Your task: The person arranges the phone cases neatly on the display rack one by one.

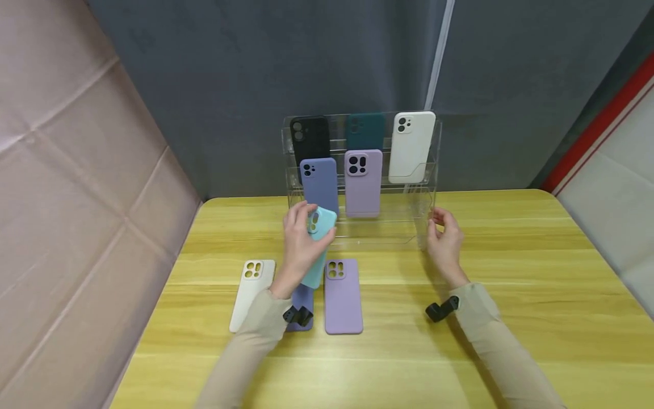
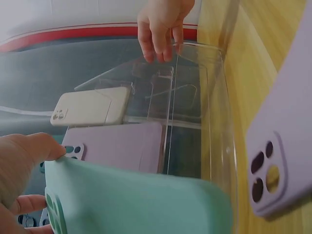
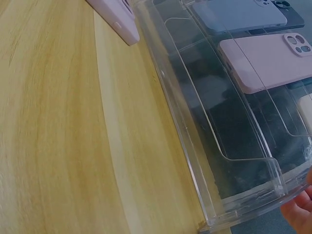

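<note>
My left hand (image 1: 298,241) pinches a turquoise phone case (image 1: 317,270) by its edges near the camera-cutout end. The case is tilted in front of the lower left of a clear tiered display stand (image 1: 378,230). In the left wrist view the same case (image 2: 136,200) fills the bottom, thumb on its edge. My right hand (image 1: 445,241) holds the stand's right side panel with curled fingers; its fingertips (image 3: 298,212) show at the panel's edge in the right wrist view. A blue case (image 1: 319,182) and a lilac case (image 1: 363,190) stand on the middle tier.
On the top tier are a black case (image 1: 313,142), a dark green case (image 1: 365,132) and a white case (image 1: 410,149). On the wooden table (image 1: 409,363) lie a cream case (image 1: 250,298), a partly hidden blue case (image 1: 304,296) and a lilac case (image 1: 343,301).
</note>
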Tool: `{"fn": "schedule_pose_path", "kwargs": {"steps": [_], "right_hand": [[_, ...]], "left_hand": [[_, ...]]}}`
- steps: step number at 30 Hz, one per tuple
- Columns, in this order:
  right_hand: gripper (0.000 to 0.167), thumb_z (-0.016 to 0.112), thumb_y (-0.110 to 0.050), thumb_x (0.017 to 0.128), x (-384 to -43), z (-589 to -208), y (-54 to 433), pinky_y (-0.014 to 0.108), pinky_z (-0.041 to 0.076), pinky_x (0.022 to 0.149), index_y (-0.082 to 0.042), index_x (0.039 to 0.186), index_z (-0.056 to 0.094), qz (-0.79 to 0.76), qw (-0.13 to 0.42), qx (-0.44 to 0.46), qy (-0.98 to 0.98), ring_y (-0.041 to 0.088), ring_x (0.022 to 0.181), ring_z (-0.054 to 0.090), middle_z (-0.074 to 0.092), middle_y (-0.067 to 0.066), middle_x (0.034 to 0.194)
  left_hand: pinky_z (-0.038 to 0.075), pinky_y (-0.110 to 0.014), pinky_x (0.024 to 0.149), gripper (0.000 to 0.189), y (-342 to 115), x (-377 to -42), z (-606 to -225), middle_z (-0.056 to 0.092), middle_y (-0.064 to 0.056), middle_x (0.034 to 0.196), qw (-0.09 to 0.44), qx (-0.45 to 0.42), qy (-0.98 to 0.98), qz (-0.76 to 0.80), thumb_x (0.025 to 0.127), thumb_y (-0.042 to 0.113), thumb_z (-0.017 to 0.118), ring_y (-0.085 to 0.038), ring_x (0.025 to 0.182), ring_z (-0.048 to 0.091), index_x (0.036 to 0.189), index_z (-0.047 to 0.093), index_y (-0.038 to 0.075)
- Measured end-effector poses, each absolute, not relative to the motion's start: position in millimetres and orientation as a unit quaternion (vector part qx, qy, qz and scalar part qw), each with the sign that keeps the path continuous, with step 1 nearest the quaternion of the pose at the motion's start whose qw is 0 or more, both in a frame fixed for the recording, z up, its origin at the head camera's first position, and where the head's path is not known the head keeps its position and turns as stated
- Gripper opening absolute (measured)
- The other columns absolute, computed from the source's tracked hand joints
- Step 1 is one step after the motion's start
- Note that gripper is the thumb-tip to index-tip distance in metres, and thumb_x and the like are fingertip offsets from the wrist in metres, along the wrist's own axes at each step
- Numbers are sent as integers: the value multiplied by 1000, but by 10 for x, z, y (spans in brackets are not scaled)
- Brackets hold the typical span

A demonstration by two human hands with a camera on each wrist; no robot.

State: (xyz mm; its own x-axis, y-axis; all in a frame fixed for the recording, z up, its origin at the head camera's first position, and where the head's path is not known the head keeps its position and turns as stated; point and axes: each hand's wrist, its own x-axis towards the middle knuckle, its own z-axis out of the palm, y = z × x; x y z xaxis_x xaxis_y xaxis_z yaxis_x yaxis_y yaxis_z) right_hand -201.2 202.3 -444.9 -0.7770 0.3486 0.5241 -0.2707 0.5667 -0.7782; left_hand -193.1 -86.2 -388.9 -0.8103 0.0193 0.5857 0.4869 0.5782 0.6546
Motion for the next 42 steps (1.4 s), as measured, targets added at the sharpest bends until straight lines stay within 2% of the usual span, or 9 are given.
{"fn": "schedule_pose_path", "kwargs": {"steps": [5, 14, 24, 34, 42], "right_hand": [[24, 53, 8, 88, -2017, -4461, 2031, -3, 37, 68, 10, 112, 57, 472, 336, -20, -814, 34, 93, 60, 61, 25, 102], [24, 53, 7, 88, -2010, -4478, 2034, -3, 38, 70, 10, 111, 58, 466, 340, -21, -816, 35, 93, 61, 61, 26, 102], [23, 54, 6, 88, -2015, -4473, 2025, -2, 39, 69, 10, 111, 58, 465, 339, -23, -818, 34, 93, 61, 61, 25, 100], [24, 54, 7, 88, -2030, -4467, 2023, -2, 39, 69, 10, 111, 59, 467, 342, -20, -815, 34, 92, 61, 62, 25, 100], [24, 55, 8, 86, -2041, -4473, 2029, 6, 46, 70, 11, 109, 59, 463, 353, -18, -813, 34, 90, 62, 62, 26, 99]], "left_hand": [[44, -47, 81, 52, -685, -1967, -3838, 48, -24, 125, 271, -166, -842, -435, 68, 18, 78, -39, 111, 43, 111, 57, -2], [44, -44, 82, 54, -357, -2029, -3754, 47, -23, 126, 278, -176, -824, -462, 68, 19, 79, -36, 113, 42, 113, 57, -1], [45, -42, 76, 51, 67, -2116, -3552, 42, -21, 129, 317, -191, -785, -497, 73, 22, 76, -33, 109, 41, 120, 62, 5], [43, -34, 84, 49, 387, -2249, -3343, 39, -20, 128, 378, -205, -760, -488, 75, 25, 75, -31, 111, 39, 119, 61, 8], [40, -32, 91, 48, 577, -2356, -3182, 36, -21, 129, 422, -206, -734, -491, 76, 25, 75, -30, 115, 36, 118, 59, 7]]}}
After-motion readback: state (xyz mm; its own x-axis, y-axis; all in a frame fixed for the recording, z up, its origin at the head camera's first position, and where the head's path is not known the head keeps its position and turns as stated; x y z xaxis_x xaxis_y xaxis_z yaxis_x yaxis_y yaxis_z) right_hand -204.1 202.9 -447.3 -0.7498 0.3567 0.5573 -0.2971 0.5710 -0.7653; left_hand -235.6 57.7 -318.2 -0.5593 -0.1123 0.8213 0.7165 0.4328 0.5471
